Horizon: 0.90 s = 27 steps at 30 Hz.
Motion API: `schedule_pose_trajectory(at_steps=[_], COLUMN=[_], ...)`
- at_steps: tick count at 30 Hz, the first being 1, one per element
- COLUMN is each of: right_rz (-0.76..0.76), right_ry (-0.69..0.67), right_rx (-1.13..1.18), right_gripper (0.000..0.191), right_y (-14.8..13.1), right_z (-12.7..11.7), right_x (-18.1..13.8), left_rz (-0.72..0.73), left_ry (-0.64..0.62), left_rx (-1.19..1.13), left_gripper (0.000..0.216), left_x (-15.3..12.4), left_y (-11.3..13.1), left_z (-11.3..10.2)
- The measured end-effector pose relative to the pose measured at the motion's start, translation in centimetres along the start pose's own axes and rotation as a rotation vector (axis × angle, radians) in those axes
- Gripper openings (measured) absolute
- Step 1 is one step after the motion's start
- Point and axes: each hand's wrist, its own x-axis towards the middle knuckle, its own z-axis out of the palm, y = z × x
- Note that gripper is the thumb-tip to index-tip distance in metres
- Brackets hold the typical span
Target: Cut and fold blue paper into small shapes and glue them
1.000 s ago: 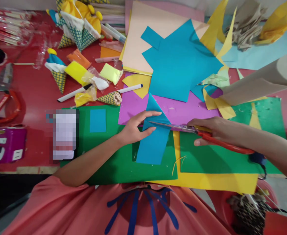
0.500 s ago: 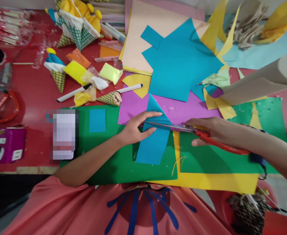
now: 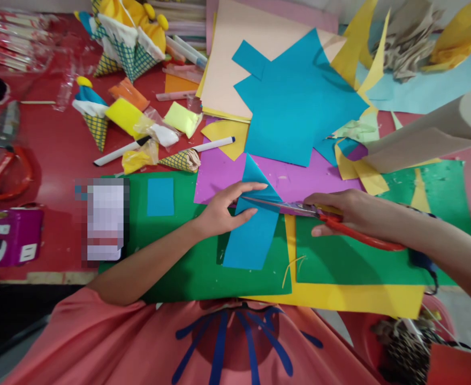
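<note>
A strip of blue paper (image 3: 245,243) with a pointed top stands over the green sheets, gripped at its left edge by my left hand (image 3: 227,206), thumb below and fingers above. My right hand (image 3: 340,206) is wrapped round red-handled scissors (image 3: 366,235). The blades reach left across the strip, their tips close to my left fingers. Creases run through the paper along the blades. To the left, a small blue paper square (image 3: 160,197) lies on the green sheet (image 3: 179,262).
A large blue paper piece (image 3: 299,101) covers pale sheets behind. At the right lies a thick paper roll (image 3: 428,133). Left are a blurred-out phone (image 3: 105,219), a purple box (image 3: 13,235) and other scissors (image 3: 8,171). Markers, clay packs and small patterned cones (image 3: 97,128) fill the back left.
The scissors and my right hand have shifted very slightly, with the handles a little closer together. My left hand keeps its hold on the blue strip.
</note>
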Motion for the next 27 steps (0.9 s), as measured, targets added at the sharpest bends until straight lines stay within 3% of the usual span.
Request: schedule_pose_trajectory(at_steps=[4,8,10,15,19,23,27], right_rz=[0.025,0.040,0.127,0.297,0.206,0.131,0.292], right_ry=[0.044,0.175,0.284,0.613,0.796,0.887,0.844], right_rx=[-0.048,-0.098,-0.140,-0.158,-0.145,-0.197,-0.387], right_gripper=[0.058,0.052,0.052,0.049,0.050,0.046,0.039], right_y=[0.3,1.5,2.4,4.2,5.8,6.4,4.2], right_z=[-0.4,-1.9,-3.0,-4.6,-4.2,-3.8,-3.7], right_x=[0.0,0.3,0.9,4.3,7.6,9.0,8.2], left_rz=[-0.019,0.013,0.006,-0.129,-0.190,-0.200,-0.179], left_ry=[0.082,0.416,0.490,0.339,0.273,0.246,0.224], left_rx=[-0.021,-0.011,-0.006,-0.089,-0.141,-0.154,-0.076], left_gripper=[0.044,0.052,0.053,0.054,0.057,0.057,0.055], left_x=[0.0,0.7,1.1,1.4,1.3,1.3,1.1], left_y=[-0.6,-1.6,-1.9,-1.8,-1.6,-1.5,-1.5], left_z=[-0.1,-0.5,-0.6,-0.5,-0.4,-0.5,-0.5])
